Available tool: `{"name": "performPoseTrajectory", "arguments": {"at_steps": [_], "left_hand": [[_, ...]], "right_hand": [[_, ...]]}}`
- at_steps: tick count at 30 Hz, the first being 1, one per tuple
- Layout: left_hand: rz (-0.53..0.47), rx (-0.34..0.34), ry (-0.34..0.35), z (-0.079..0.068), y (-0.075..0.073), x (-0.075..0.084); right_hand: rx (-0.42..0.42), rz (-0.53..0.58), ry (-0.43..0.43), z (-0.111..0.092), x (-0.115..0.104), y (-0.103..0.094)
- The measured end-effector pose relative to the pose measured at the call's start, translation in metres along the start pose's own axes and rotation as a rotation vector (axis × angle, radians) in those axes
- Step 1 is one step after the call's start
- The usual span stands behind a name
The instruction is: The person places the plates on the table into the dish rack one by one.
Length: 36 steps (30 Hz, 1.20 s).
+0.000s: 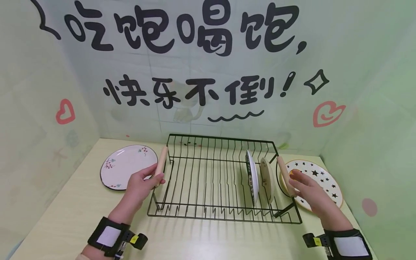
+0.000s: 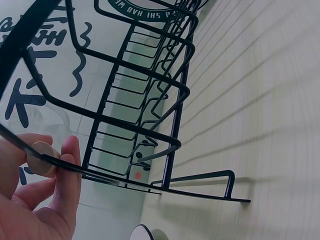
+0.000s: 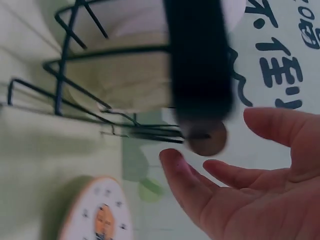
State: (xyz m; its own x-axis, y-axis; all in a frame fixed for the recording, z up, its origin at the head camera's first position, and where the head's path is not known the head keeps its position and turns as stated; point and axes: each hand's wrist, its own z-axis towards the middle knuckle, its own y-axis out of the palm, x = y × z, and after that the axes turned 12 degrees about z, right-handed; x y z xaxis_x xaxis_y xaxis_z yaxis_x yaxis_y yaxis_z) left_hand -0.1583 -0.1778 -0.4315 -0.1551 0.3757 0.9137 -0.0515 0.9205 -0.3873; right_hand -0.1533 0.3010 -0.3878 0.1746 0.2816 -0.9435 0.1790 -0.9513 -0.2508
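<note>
A black wire dish rack (image 1: 224, 219) with wooden side handles stands on the table. My left hand (image 1: 139, 185) grips the left wooden handle (image 1: 161, 160), thumb and fingers around it; the left wrist view shows the handle's round end (image 2: 42, 159) between them. Beside the right wooden handle (image 1: 285, 175) is my right hand (image 1: 312, 193). Its thumb and fingers are spread around the handle end (image 3: 209, 140) in the right wrist view, with gaps showing. Two plates stand upright at the rack's right side: a white plate with a dark patterned face (image 1: 255, 178) and a cream plate (image 1: 267, 178).
A white plate with small flower sprigs (image 1: 126, 168) lies left of the rack, behind my left hand. On the right lies a white plate with black stars (image 1: 325, 180), partly covered by my right hand. A printed backdrop (image 1: 195, 65) rises behind the table.
</note>
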Motion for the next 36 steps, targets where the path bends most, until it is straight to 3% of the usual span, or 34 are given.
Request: {"name": "performPoseTrajectory", "arguments": {"at_steps": [9,14,17,25,30,36], "left_hand": [[-0.016,-0.003,-0.007,0.0,0.001,-0.001],[-0.023,-0.01,-0.014,0.001,0.002,0.0],[-0.004,-0.006,-0.011,0.001,0.003,0.001],[0.071,0.042,0.011,-0.004,-0.008,-0.001],[0.089,0.101,0.007,-0.003,-0.026,-0.006],[0.281,0.186,0.027,0.009,-0.055,-0.024]], "right_hand": [[-0.111,0.682,-0.022,0.013,0.029,0.002],[-0.172,0.941,-0.032,0.012,0.039,-0.002],[-0.17,0.985,-0.036,0.012,0.041,-0.001],[-0.093,0.966,-0.018,0.015,0.039,0.005],[-0.081,0.971,-0.017,0.015,0.039,0.006],[-0.079,0.972,-0.015,0.013,0.04,0.004]]}}
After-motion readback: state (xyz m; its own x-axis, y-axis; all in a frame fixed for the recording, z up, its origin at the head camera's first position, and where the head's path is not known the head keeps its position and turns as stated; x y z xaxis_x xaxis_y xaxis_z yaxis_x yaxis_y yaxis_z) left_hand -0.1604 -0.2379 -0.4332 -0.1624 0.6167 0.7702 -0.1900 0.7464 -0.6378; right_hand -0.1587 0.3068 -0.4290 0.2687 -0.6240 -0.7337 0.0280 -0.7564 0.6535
